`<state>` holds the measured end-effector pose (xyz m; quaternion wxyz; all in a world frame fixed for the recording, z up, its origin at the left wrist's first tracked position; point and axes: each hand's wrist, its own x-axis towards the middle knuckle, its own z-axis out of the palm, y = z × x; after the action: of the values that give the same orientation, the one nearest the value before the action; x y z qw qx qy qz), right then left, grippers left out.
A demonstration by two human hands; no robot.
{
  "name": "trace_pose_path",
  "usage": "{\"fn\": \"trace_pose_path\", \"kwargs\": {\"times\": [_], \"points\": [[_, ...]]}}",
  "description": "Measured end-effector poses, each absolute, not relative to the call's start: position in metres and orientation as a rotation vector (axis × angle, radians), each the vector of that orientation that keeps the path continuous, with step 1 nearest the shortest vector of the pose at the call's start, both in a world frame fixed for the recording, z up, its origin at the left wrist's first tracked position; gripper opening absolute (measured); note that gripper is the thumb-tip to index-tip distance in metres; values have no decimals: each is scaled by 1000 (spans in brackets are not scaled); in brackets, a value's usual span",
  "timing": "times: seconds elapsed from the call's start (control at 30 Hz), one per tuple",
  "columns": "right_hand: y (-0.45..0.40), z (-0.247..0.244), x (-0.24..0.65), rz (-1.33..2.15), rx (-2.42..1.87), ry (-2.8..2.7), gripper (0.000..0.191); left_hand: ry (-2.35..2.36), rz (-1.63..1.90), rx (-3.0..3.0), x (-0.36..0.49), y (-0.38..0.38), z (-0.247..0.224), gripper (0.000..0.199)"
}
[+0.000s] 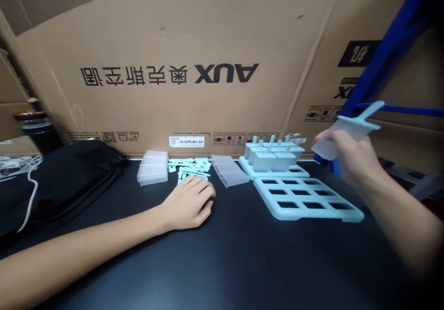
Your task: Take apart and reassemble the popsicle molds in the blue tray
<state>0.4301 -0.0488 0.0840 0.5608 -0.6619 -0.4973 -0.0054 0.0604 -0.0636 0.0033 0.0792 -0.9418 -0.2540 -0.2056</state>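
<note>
1. I am watching the right hand (354,156) gripping a tapered translucent mould (326,147), its smooth blue lid (359,124) sitting above the fingers.
2. The left hand (190,203) is resting half-curled, flat blue sticks (194,168) lying beyond its fingers; grip: I cannot tell.

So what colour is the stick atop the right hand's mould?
The stick is light blue, in the head view.

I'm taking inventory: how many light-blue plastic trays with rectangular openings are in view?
2. The front tray lies nearer the camera; the back tray, just behind it to the left, carries translucent moulds with light-blue stick lids that hide part of it.
</note>
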Motion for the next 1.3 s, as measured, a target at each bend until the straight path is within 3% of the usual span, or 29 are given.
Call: {"fn": "trace_pose_path", "kwargs": {"times": [0.13, 0.23, 0.47, 0.67, 0.83, 0.97, 1.1, 1.3], "points": [[-38, 105, 373, 464, -1365, -1320, 15, -949, -548, -2861, 36, -74, 4, 14], [-16, 108, 325, 533, -1489, -1740, 19, -1093, -567, -2813, 34, -73, 3, 14], [29, 105, 244, 266, -1954, -2536, 75, -1206, -549, -2738, 35, -69, -3, 15], [34, 120, 220, 198, -1912, -2704, 66, -1231, -545, -2746, 35, -67, -4, 14], [44, 112, 202, -97, -1942, -2690, 82, -1226, -550, -2727, 36, -67, -3, 15], [51, 112, 203, -80, -1912, -2681, 89, -1220, -545, -2730, 36, -67, -3, 15], [59, 113, 233, 50, -1828, -2727, 83, -1203, -533, -2726, 35, -67, -5, 15], [67, 97, 280, -231, -1736, -2748, 66, -1025, -571, -2595, 54, -49, -1, 24]]}}
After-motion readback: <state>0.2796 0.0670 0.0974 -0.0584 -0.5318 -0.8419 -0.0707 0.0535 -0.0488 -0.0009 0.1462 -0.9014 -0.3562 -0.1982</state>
